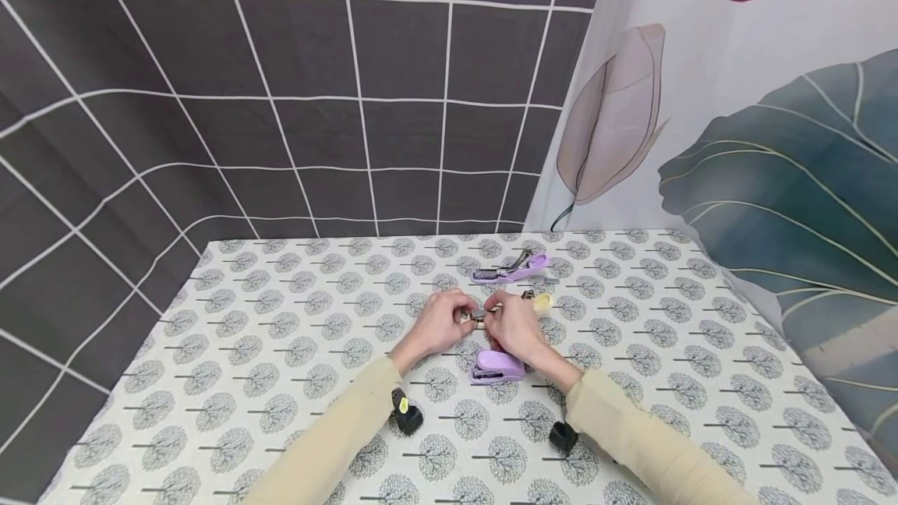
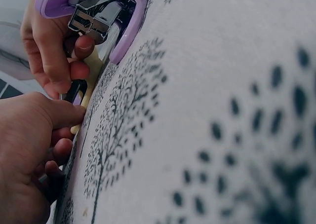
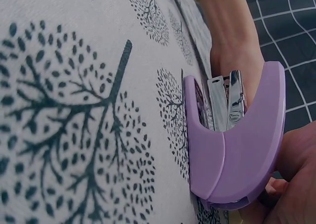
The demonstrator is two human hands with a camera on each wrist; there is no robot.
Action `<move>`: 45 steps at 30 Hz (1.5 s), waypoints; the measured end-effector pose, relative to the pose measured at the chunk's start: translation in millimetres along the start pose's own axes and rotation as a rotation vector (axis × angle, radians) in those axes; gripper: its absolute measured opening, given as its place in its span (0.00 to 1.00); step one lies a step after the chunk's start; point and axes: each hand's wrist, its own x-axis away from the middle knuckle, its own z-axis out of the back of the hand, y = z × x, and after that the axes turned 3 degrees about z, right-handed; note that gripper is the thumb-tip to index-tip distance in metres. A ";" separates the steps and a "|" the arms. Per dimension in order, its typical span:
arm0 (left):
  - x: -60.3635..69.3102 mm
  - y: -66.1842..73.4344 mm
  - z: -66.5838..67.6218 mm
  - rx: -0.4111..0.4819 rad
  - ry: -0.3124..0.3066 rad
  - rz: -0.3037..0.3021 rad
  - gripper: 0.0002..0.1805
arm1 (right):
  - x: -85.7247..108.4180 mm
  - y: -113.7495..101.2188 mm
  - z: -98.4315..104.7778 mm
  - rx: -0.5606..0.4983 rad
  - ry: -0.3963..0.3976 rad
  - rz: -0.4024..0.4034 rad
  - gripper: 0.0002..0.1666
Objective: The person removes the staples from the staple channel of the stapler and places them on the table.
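Observation:
A yellow stapler [image 1: 543, 302] lies behind the near purple stapler [image 1: 496, 367], mostly covered by the hands. In the head view the left hand [image 1: 433, 324] pinches its left end, where dark metal shows. The right hand [image 1: 515, 326] holds its middle with curled fingers. From the left wrist view, the left hand [image 2: 24, 140] and right hand [image 2: 47, 54] meet around a dark metal piece [image 2: 75, 91] over the yellow body [image 2: 94, 68]. The purple stapler [image 3: 242, 160] stands beside the right hand [image 3: 301, 189] in the right wrist view. Exact fingertip contacts are partly hidden.
Behind the hands lies another purple stapler [image 1: 519, 271], its metal part raised, with a small grey bar [image 1: 552, 281] to its right. A tree-patterned cloth [image 1: 281, 411] covers the table. A dark gridded curtain [image 1: 295, 45] hangs behind.

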 end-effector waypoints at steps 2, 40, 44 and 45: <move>0.5 -0.1 -0.2 0.008 -0.002 0.001 0.12 | 0.5 0.3 -0.3 -0.005 0.002 0.006 0.08; 0.2 -1.5 -0.6 0.049 -0.045 0.095 0.14 | 15.0 3.0 32.4 -0.288 -0.009 -0.052 0.10; -0.1 -0.5 -0.1 0.046 -0.052 0.098 0.14 | 16.6 3.4 39.3 -0.330 -0.020 -0.056 0.10; -0.2 -0.1 0.0 0.042 -0.052 0.096 0.14 | 16.8 3.7 41.0 -0.341 -0.023 -0.054 0.10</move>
